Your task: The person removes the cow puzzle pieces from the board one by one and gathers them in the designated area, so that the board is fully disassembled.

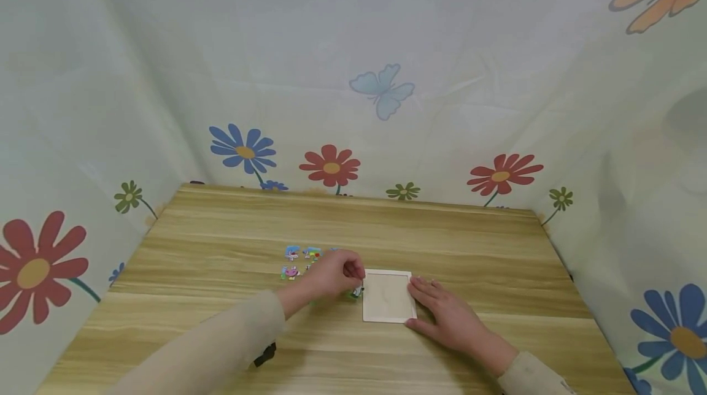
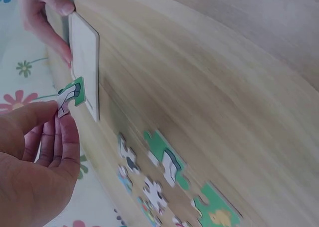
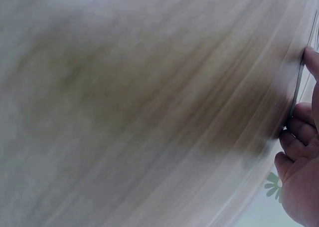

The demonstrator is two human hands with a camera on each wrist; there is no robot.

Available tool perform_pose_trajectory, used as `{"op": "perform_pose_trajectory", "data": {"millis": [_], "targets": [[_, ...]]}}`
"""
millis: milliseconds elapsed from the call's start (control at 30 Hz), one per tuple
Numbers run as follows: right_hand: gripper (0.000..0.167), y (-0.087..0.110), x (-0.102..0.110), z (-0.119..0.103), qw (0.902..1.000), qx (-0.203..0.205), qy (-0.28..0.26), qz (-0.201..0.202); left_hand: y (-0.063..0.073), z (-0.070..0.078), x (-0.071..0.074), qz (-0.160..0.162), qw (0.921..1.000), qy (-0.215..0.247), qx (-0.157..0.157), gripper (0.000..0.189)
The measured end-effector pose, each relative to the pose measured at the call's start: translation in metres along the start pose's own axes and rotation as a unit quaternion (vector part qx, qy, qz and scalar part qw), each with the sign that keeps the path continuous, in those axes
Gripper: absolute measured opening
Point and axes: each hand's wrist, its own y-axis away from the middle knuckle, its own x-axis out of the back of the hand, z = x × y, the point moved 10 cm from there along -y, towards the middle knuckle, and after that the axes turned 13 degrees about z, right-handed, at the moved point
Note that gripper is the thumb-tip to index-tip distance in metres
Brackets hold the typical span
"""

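Observation:
My left hand (image 1: 334, 273) pinches a jigsaw puzzle piece (image 2: 73, 93) between thumb and fingertips, just left of a pale wooden puzzle tray (image 1: 389, 298). The piece is green with a white and black picture. It is tilted up and overlaps the tray's near edge in the left wrist view. The tray lies flat, a shallow square with a raised rim and no pieces in it. My right hand (image 1: 450, 318) rests at the tray's right side, fingers extended at the upper corner and thumb at the lower one. In the right wrist view its fingertips (image 3: 311, 57) touch the tray's edge.
Several loose puzzle pieces (image 2: 169, 164) lie on the wooden table (image 1: 221, 315) left of the tray, partly hidden under my left hand in the head view. A flower-printed cloth (image 1: 309, 107) hangs round the table's back and sides. A black strap piece (image 1: 266, 355) shows below the left sleeve.

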Motion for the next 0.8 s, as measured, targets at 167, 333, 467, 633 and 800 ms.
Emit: {"op": "perform_pose_trajectory", "data": {"millis": [167,333,467,633,800], "targets": [[0.073,0.000,-0.002,0.001,1.0000,0.005,0.006,0.004,0.005,-0.010,0.014,0.004,0.9999,-0.011,-0.002,0.011],[0.074,0.000,-0.003,0.002,0.9999,0.008,0.010,0.007,0.011,-0.021,0.024,0.009,0.9997,-0.023,0.004,0.013],[0.074,0.000,-0.001,0.002,0.9999,0.009,0.006,0.012,0.013,-0.027,0.028,0.016,0.9995,-0.026,0.003,0.013],[0.073,0.000,-0.001,0.001,0.9998,0.013,0.010,0.014,0.016,-0.031,0.030,0.025,0.9991,-0.033,0.001,0.014],[0.073,0.001,-0.002,0.001,0.9997,0.014,0.011,0.014,0.018,-0.035,0.029,0.034,0.9986,-0.040,-0.003,0.014]]}}
